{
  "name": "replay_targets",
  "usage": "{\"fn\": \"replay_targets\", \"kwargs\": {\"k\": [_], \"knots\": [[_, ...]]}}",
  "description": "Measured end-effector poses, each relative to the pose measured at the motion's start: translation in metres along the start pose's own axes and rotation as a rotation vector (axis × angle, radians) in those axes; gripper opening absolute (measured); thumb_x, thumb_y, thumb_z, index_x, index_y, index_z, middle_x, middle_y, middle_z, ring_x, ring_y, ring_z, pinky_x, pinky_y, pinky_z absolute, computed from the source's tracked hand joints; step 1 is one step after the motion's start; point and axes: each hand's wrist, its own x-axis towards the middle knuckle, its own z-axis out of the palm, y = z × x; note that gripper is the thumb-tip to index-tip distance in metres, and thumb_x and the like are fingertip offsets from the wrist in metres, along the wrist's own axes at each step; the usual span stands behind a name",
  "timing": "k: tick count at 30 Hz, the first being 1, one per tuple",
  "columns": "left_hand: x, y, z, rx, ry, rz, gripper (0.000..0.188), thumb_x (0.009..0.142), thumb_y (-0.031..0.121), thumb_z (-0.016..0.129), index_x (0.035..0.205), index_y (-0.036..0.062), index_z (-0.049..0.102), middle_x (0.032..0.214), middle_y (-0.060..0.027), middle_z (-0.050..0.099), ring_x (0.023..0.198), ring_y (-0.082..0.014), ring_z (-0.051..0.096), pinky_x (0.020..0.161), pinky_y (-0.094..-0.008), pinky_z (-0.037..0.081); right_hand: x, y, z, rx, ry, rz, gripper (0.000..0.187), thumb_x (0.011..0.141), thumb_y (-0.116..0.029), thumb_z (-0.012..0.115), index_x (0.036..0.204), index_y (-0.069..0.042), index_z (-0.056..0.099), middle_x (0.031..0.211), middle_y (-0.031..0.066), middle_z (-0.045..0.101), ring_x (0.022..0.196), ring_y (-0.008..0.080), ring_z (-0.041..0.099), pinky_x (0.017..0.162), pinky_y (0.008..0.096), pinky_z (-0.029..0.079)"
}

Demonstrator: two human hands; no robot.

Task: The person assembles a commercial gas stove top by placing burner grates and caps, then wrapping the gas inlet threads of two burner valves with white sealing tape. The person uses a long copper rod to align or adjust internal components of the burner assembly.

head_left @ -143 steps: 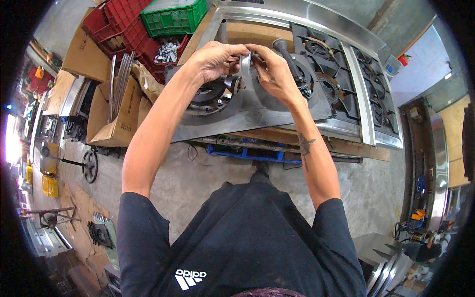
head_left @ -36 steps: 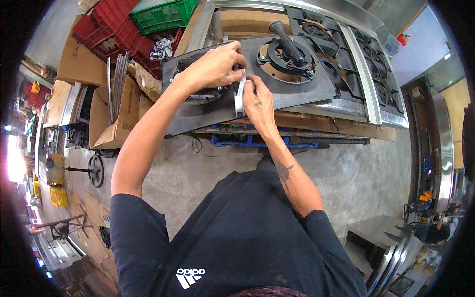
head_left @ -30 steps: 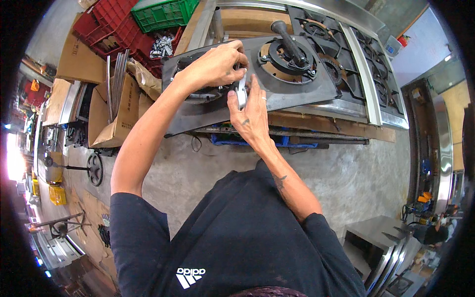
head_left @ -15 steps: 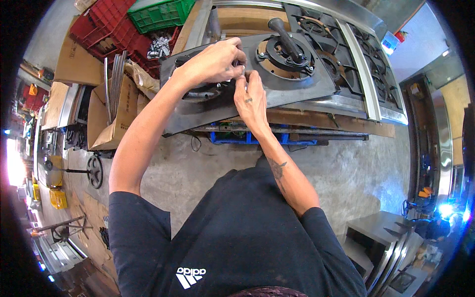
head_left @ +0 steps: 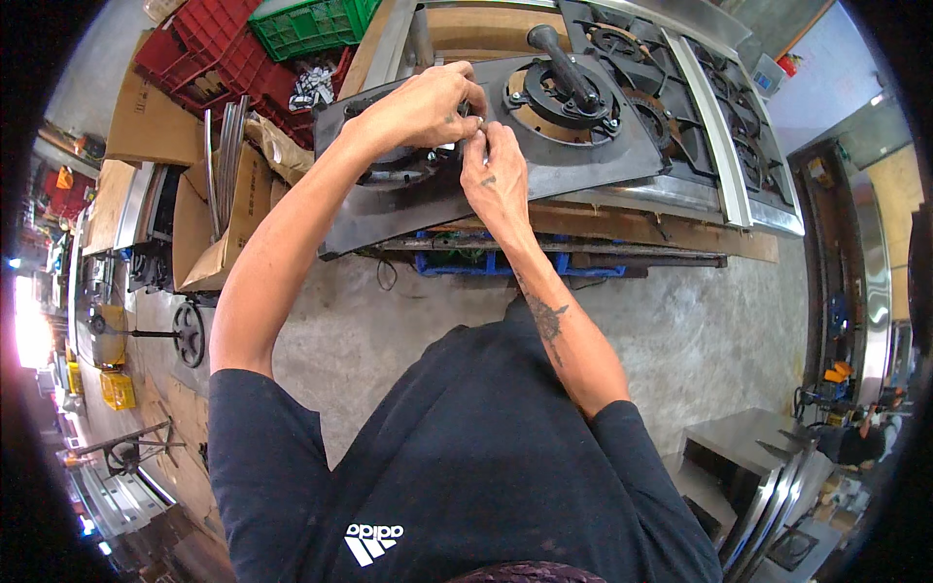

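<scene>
Black burner plate (head_left: 564, 170) lies slantwise across the upper middle of the frame, its right end overlapping a steel stove (head_left: 736, 209) with black grates. Left hand (head_left: 423, 109) reaches over the plate's left part, fingers bent downward and thumb drawn in, partly covering a dark burner ring (head_left: 389, 178). Right hand (head_left: 496, 185) comes up from below, its thumb and fingertips bunched close against the left hand's at the upper centre. Whatever the two sets of fingers may be gripping is too small and hidden to tell. To their right on the plate sits another burner ring (head_left: 533, 97), with a black pipe (head_left: 571, 73) standing tilted over it. At the upper left, a cardboard box (head_left: 238, 228) holds upright metal strips (head_left: 233, 155), near red crates (head_left: 190, 58) and a green crate (head_left: 316, 27).
</scene>
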Motion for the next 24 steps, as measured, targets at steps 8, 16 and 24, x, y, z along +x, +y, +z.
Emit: {"fn": "replay_targets", "kwargs": {"k": [8,16,24], "knots": [[0.003,0.002,-0.003,0.030,-0.040,0.007,0.028,0.092,0.022,0.074,0.109,0.0009,0.077,0.117,-0.0206,0.065,0.109,-0.0400,0.067,0.095,-0.0469,0.055,-0.039,-0.045,-0.012,0.269,-0.110,-0.101,0.020,0.106,-0.018,0.056,0.102,0.001,0.059,0.088,0.0215,0.056,0.079,0.0335,0.056,0.079,0.0433,0.050],[0.000,0.001,-0.002,-0.021,-0.069,-0.022,0.038,0.085,0.025,0.069,0.115,0.0025,0.077,0.122,-0.0201,0.061,0.111,-0.0394,0.067,0.099,-0.0478,0.053,-0.051,-0.025,-0.086,0.131,-0.129,0.253,0.028,0.108,-0.022,0.050,0.103,0.005,0.058,0.094,0.0263,0.059,0.086,0.0407,0.059,0.085,0.0469,0.049],[0.023,-0.012,-0.006,0.034,-0.347,-0.049,0.039,0.088,0.031,0.067,0.110,-0.0008,0.073,0.117,-0.0184,0.058,0.105,-0.0355,0.062,0.095,-0.0427,0.052,-0.081,-0.002,-0.083,0.212,-0.173,0.381,0.027,0.109,-0.022,0.051,0.103,0.004,0.058,0.090,0.0225,0.059,0.081,0.0343,0.057,0.084,0.0437,0.050]]}}
